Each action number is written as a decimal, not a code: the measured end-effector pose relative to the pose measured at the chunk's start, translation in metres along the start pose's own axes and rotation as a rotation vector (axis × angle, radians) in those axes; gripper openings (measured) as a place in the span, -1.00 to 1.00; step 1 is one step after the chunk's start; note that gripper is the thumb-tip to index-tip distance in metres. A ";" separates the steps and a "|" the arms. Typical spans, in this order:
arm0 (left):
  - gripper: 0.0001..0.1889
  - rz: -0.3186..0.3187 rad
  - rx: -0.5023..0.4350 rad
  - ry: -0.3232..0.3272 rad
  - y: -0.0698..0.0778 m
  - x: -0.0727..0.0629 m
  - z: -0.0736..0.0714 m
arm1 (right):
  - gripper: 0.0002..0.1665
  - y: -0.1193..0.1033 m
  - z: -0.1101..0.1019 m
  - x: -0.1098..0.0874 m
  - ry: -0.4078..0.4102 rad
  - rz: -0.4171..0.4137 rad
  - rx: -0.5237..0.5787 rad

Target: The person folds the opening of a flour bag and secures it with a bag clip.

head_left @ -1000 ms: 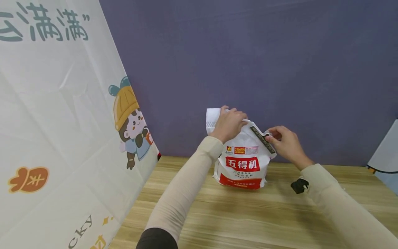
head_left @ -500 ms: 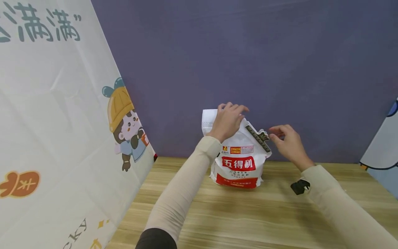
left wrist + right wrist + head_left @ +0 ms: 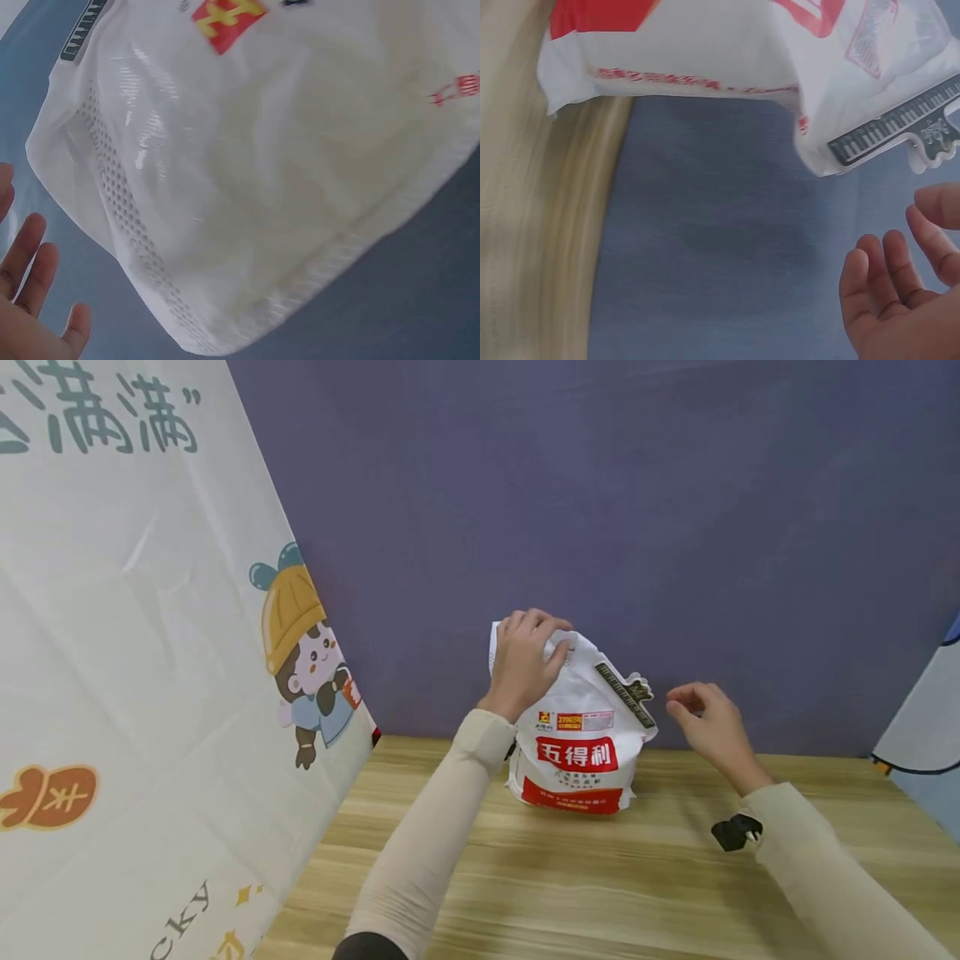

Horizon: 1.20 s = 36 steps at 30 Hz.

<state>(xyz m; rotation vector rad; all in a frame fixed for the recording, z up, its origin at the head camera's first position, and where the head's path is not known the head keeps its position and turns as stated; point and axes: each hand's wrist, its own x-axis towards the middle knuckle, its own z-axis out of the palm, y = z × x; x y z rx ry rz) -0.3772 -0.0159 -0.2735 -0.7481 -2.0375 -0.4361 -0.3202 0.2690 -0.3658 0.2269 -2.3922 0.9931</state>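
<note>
A white flour bag point(image 3: 573, 697) with red printed panels stands upright on the table, its top corner sloping down to the right. A dark-and-white bag clip point(image 3: 626, 695) is fixed along that slope. My left hand point(image 3: 525, 660) overlaps the bag's upper left in the head view; in the left wrist view its spread fingers point(image 3: 46, 274) are apart from the bag's edge. To the right of the clip is my right hand point(image 3: 708, 727), with loosely bent fingers and nothing in them. The right wrist view shows a gap between this hand point(image 3: 900, 300) and the clip point(image 3: 900, 120).
The wooden table point(image 3: 570, 877) meets a dark blue-grey backdrop point(image 3: 637, 510) close behind the bag. On the left hangs a white printed sheet point(image 3: 172, 643) with a cartoon figure. A black wrist device point(image 3: 737, 832) is at the right sleeve.
My right hand has released the clip and drawn back to the right and down. The left hand has come off the bag's top edge and shifted left. The clip stays on the bag.
</note>
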 end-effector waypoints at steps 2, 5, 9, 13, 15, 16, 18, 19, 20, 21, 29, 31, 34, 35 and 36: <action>-0.82 -0.007 -0.029 0.051 -0.004 -0.011 -0.002 | -0.69 0.004 -0.001 -0.005 -0.014 0.012 -0.005; -0.84 -0.027 -0.059 0.110 -0.014 -0.030 -0.006 | -0.69 0.010 -0.001 -0.013 -0.031 0.019 -0.023; -0.88 -0.074 -0.107 0.145 -0.031 -0.058 -0.009 | -0.69 0.022 -0.002 -0.021 -0.044 0.006 -0.068; -0.92 -0.174 -0.143 0.126 -0.049 -0.088 -0.009 | -0.64 0.035 -0.003 -0.028 -0.075 -0.015 -0.125; -0.89 -0.237 -0.150 0.093 -0.056 -0.102 -0.010 | -0.59 0.042 -0.003 -0.032 -0.090 -0.023 -0.152; -0.88 -0.267 -0.143 0.069 -0.060 -0.107 -0.010 | -0.55 0.044 -0.003 -0.034 -0.096 -0.020 -0.166; -0.85 -0.314 -0.123 0.024 -0.066 -0.118 -0.009 | -0.49 0.049 -0.002 -0.037 -0.105 -0.010 -0.194; -0.85 -0.328 -0.102 0.004 -0.069 -0.122 -0.009 | -0.45 0.052 -0.001 -0.038 -0.110 -0.008 -0.208; -0.85 -0.338 -0.077 -0.013 -0.071 -0.125 -0.009 | -0.41 0.054 -0.001 -0.039 -0.117 -0.005 -0.224; -0.86 -0.344 -0.051 -0.024 -0.074 -0.129 -0.008 | -0.37 0.055 0.000 -0.040 -0.126 -0.002 -0.240; -0.73 -0.350 0.108 -0.187 -0.088 -0.151 -0.010 | -0.23 0.064 0.004 -0.042 -0.144 -0.041 -0.349; -0.58 -0.359 0.133 -0.264 -0.090 -0.154 -0.010 | -0.21 0.064 0.002 -0.042 -0.139 -0.048 -0.370; -0.29 -0.387 0.167 -0.381 -0.092 -0.155 -0.011 | -0.17 0.065 0.000 -0.041 -0.139 -0.048 -0.393; -0.21 -0.393 0.179 -0.415 -0.092 -0.156 -0.010 | -0.15 0.066 -0.001 -0.041 -0.140 -0.047 -0.401; -0.13 -0.401 0.185 -0.447 -0.092 -0.156 -0.011 | -0.13 0.066 -0.002 -0.040 -0.145 -0.044 -0.406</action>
